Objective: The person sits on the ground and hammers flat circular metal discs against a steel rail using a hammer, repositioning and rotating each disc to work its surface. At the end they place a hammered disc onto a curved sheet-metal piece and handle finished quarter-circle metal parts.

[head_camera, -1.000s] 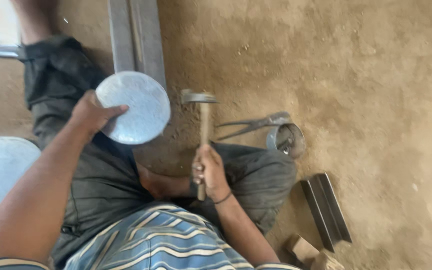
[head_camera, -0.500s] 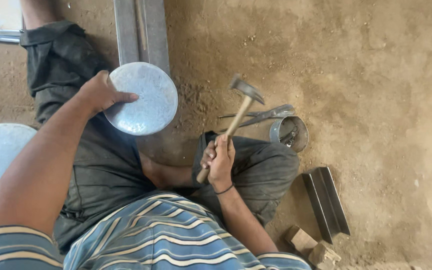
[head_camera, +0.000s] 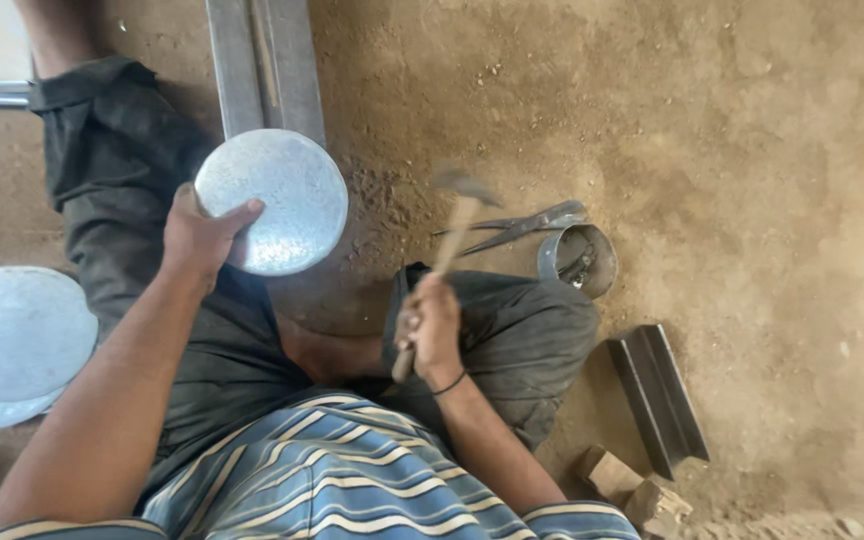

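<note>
A round metal disc (head_camera: pixel 274 200) is being gripped at its edge by the left hand (head_camera: pixel 202 240), above the lap. A hammer (head_camera: pixel 442 262), blurred, is being clutched by the right hand's (head_camera: pixel 430 325) closed fingers, beside metal shears (head_camera: pixel 522 226).

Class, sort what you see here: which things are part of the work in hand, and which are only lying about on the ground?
In use:
left hand holding the round metal disc
right hand gripping the hammer, blurred

Lying about:
metal shears
small metal ring
stacked discs
angle-iron piece
wood blocks
metal rail
</note>
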### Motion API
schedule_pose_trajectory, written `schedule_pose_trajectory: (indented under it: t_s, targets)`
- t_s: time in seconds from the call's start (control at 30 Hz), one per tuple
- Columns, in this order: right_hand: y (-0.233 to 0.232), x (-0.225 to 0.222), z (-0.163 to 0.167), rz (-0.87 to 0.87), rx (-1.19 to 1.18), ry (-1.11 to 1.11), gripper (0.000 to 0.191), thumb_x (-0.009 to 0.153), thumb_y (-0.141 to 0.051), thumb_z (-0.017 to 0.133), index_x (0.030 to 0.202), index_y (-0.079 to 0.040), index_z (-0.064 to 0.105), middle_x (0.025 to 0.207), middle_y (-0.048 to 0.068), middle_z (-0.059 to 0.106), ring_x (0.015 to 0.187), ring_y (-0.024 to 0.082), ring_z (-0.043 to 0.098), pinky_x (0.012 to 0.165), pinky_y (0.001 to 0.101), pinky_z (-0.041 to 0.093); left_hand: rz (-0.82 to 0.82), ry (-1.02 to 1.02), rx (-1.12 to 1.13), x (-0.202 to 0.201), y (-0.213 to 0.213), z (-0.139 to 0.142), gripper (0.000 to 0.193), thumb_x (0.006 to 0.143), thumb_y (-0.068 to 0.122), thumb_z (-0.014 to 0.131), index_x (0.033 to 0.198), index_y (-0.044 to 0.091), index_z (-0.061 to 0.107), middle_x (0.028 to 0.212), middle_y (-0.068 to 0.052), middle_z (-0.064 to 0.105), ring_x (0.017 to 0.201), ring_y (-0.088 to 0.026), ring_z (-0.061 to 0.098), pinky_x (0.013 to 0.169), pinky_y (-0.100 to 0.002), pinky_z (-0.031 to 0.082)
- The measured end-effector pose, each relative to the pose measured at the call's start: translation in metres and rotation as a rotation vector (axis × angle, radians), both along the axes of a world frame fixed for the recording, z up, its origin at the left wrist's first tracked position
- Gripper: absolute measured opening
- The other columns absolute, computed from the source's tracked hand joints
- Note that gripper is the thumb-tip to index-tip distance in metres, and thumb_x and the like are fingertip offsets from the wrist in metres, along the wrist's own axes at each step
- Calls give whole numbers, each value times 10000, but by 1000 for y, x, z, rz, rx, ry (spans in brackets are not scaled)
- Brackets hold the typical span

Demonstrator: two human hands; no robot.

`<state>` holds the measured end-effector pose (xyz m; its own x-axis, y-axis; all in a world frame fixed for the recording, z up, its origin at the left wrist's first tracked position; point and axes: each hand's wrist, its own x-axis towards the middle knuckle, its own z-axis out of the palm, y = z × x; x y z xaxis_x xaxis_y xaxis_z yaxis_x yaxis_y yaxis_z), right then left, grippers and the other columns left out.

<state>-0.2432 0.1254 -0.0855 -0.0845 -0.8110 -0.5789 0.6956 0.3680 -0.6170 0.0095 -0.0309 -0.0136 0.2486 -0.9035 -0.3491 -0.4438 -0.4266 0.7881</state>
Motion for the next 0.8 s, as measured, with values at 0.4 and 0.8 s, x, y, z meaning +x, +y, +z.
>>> schedule_pose_trajectory:
  t_s: [0.4,0.8]
  targets:
    - [-4,12,-2,127,19,118,358,1046,-497,475,897,-172,456,596,-32,425,406,78,392,359,259,354,-298,-165,-7,23,-39,7,923,711,370,956,1405,-52,518,1232,-226,670,1118,-303,674,924,-410,543]
    - [-3,8,-6,226,-1,214,364,1066,-446,507,865,-144,471,588,-7,425,394,102,417,344,268,353,-514,-309,70,16,-64,20,1137,583,482,1001,1456,-43,495,1306,-270,645,1216,-374,626,1018,-442,487]
